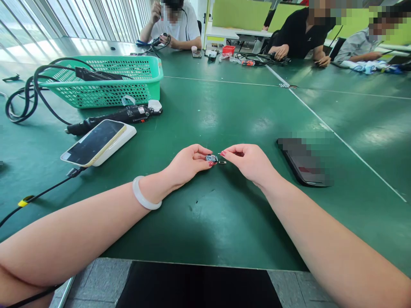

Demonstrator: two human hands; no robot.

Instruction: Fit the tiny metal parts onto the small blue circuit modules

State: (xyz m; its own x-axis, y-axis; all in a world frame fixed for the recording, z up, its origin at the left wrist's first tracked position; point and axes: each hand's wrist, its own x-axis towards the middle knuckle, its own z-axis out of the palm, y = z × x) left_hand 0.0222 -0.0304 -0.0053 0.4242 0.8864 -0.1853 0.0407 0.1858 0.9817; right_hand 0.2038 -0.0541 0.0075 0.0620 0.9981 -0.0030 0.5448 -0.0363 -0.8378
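Near the middle of the green table (205, 231), my left hand (192, 162) pinches a small circuit board (211, 158) between thumb and fingers. A small metal-ended piece (222, 162) sticks out at the board's right side. Just to the right, my right hand (245, 159) is closed in a pinch, with a tiny thin pale piece (220, 153) at its fingertips, too small to identify. The two hands' fingertips are close together but apart. A white bracelet (144, 194) circles my left wrist.
At the left a phone (96, 142) lies on a white block, behind it a black corded tool (112, 119) and a green basket (112, 90) with cables. A dark phone (303, 162) lies at the right. Several people sit across the table, with a red box (228, 50) between them.
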